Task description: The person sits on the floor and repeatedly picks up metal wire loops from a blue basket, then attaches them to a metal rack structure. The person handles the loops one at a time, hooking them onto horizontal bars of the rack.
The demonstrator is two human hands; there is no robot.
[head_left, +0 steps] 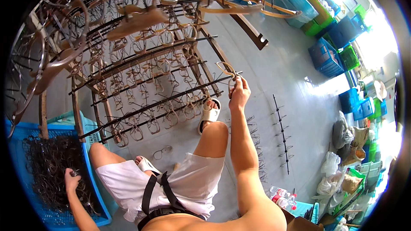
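My right hand (239, 94) reaches up to the right end of a black rack bar (171, 97). Its fingertips are closed on an eyeglass frame (226, 66) with a tan rim, held at the bar's tip. Down at the left, my left hand (72, 181) is over a blue basket (13, 139) filled with a dark tangle of eyeglass frames (51, 158). Its fingers are closed around a small shiny curved piece, too small to make out. More eyeglass frames hang in rows along the bars of the wooden rack (79, 107) before me.
One loose eyeglass frame (163, 152) lies on the floor near my sandals. A black bar with prongs (281, 132) rests at the right, beside a row of wire pieces (255, 145). Bottles (283, 199), bags (332, 164) and blue crates (325, 60) line the right side.
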